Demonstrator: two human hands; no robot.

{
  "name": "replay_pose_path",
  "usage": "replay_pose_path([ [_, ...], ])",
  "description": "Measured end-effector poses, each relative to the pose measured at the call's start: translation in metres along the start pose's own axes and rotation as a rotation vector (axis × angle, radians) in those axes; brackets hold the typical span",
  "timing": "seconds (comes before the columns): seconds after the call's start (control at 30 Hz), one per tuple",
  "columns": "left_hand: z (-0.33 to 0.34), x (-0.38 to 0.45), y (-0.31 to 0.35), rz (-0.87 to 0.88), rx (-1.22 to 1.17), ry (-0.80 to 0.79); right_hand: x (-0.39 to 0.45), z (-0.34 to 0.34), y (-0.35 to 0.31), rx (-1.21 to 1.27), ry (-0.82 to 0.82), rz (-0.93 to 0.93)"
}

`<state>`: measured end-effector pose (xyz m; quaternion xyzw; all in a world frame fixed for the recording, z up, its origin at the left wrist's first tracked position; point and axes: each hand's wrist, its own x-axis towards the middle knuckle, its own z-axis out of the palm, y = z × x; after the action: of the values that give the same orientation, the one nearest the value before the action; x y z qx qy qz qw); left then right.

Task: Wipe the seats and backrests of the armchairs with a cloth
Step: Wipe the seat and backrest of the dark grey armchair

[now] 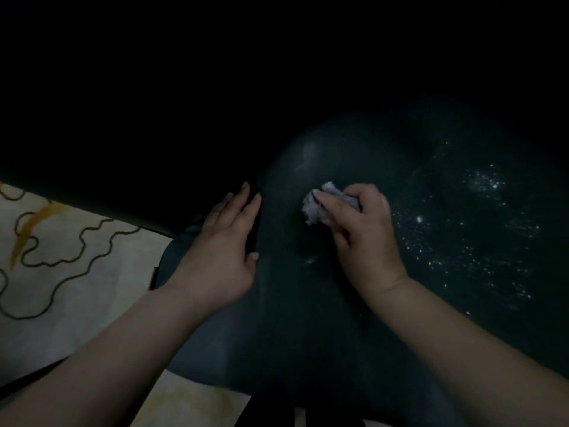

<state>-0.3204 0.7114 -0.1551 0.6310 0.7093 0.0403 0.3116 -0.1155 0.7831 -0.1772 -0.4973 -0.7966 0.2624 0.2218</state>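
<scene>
A dark, glossy green armchair (308,303) fills the middle and right of the dim head view. Its rounded padded surface bulges up below me. My right hand (363,238) grips a small bunched pale cloth (317,204) and holds it against the padding. My left hand (224,251) rests flat on the chair's left side, fingers straight and pointing away from me. Bright specks (480,211) glint on the chair surface to the right of the cloth.
A pale floor (70,266) with dark wavy lines and a yellow streak lies at the left and below the chair. The upper half of the view is black, with nothing to make out.
</scene>
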Motion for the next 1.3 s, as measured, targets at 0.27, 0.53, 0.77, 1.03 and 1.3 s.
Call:
replay_pose_path([
  [0.27, 0.005, -0.009, 0.012, 0.018, 0.066, -0.052, -0.025, -0.026, 0.022, -0.046, -0.212, -0.215],
  [0.53, 0.007, -0.011, 0.019, 0.073, 0.095, -0.080, -0.055, -0.008, 0.000, -0.027, -0.186, -0.206],
  [0.77, 0.017, -0.014, 0.031, 0.097, 0.111, -0.053, -0.040, -0.037, 0.035, -0.087, 0.006, 0.071],
  [1.03, 0.026, -0.012, 0.039, 0.165, 0.114, -0.095, -0.096, -0.036, 0.015, -0.108, -0.223, -0.207],
  [1.3, 0.029, -0.012, 0.042, 0.180, 0.123, -0.059, -0.096, -0.030, 0.020, -0.105, -0.049, -0.007],
])
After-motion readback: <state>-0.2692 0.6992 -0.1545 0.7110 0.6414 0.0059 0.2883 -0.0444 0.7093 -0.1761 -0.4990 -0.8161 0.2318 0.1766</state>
